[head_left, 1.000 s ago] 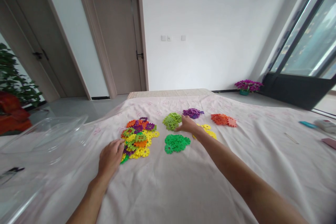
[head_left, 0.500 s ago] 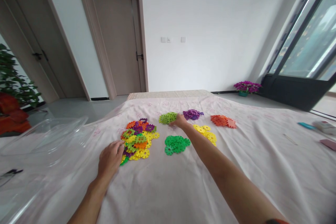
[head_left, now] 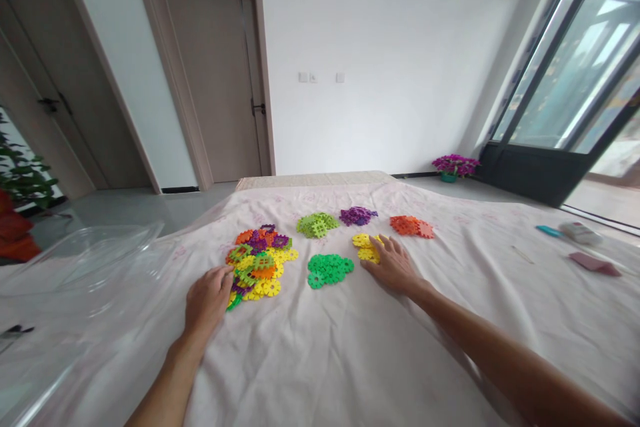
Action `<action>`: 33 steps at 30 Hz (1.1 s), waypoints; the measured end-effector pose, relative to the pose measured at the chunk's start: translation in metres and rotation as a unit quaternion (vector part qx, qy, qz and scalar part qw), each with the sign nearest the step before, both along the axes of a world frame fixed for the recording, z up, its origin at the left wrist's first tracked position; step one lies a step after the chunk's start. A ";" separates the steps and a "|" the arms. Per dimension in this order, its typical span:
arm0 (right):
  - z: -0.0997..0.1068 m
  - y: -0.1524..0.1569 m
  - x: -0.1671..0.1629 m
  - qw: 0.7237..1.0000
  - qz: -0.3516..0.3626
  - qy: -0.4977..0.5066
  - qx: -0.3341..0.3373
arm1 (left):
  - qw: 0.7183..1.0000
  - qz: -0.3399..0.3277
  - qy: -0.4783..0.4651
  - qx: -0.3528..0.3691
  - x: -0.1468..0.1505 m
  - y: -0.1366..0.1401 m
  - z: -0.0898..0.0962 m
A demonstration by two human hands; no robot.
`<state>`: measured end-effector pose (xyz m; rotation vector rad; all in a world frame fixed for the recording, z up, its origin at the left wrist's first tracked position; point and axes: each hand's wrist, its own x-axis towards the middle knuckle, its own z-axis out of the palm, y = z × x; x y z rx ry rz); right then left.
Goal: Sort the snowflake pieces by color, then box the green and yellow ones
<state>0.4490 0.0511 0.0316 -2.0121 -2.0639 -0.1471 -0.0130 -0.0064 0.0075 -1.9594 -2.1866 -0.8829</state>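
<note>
My left hand rests at the near-left edge of a mixed pile of plastic snowflake building pieces, coloured yellow, orange, purple and green. Its fingers are curled together, and what they hold, if anything, is hidden. My right hand lies open with fingers spread on the heap of yellow pieces, covering its right part. Left of that hand is a heap of dark green pieces. Behind are heaps of light green, purple and orange pieces.
A pale patterned cloth covers the surface. Clear plastic containers stand on the left. A whitish box-like object, a blue item and a pinkish flat piece lie far right.
My right hand has left the light green heap and come right and nearer, onto the yellow heap, its fingers now spread. My left hand stays by the mixed pile. The view has shifted slightly.
</note>
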 end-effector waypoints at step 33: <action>0.019 -0.019 -0.231 0.931 0.347 0.106 0.027 | 1.000 0.009 0.003 -0.019 0.004 -0.002 0.005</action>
